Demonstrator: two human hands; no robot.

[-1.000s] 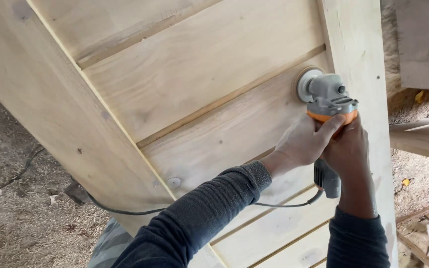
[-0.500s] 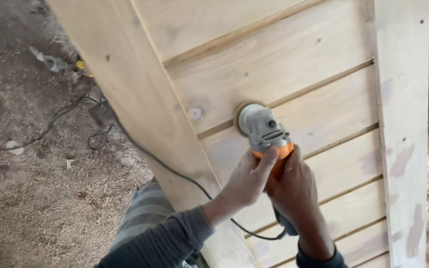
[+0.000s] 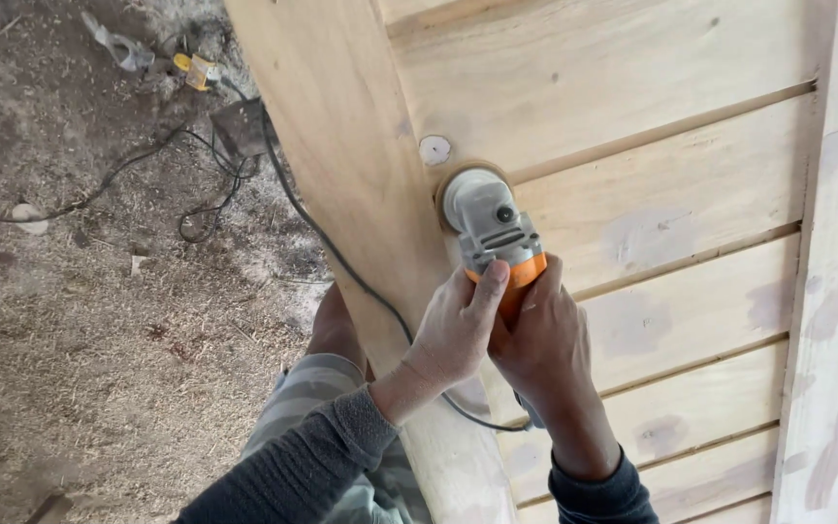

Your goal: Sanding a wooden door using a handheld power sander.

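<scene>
Both hands grip an angle grinder (image 3: 490, 225) with a grey head and an orange body. The left hand (image 3: 455, 330) is closed around the left side of the orange body, its thumb lying up along the grey housing. The right hand (image 3: 542, 342) is wrapped around the body from the right, just behind the left, the two touching. The grinder's round disc lies flat against a pale wooden slatted panel (image 3: 652, 175), at the left end of a slat where it meets the broad left frame board (image 3: 341, 146). A small round plug (image 3: 435, 149) sits in the wood just beyond the disc. A black power cord (image 3: 341, 262) runs from under the hands, across the frame board, to the sawdust-covered ground (image 3: 99, 340) on the left.
</scene>
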